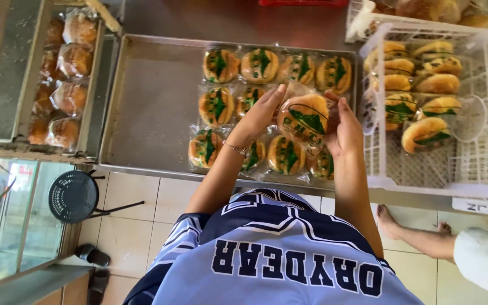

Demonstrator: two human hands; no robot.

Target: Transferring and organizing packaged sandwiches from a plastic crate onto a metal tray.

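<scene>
Tiled floor, with a steel counter holding a big metal tray [148, 107] that's about half filled with wrapped buns [219, 106] in rows, each in clear plastic with a green print. Right above those rows, both hands are on one more wrapped bun [305, 117], held up in the air. The left hand [260, 114] has its fingers stretched flat along the bun's left side, and the right hand [343, 129] is curled around the right side, thumb up by the wrapper edge. A white plastic crate [484, 155] with more of the same buns sits just right of the tray. A rack on the left holds other bagged bread [69, 96]. Someone's bare foot [388, 221] shows lower right.
</scene>
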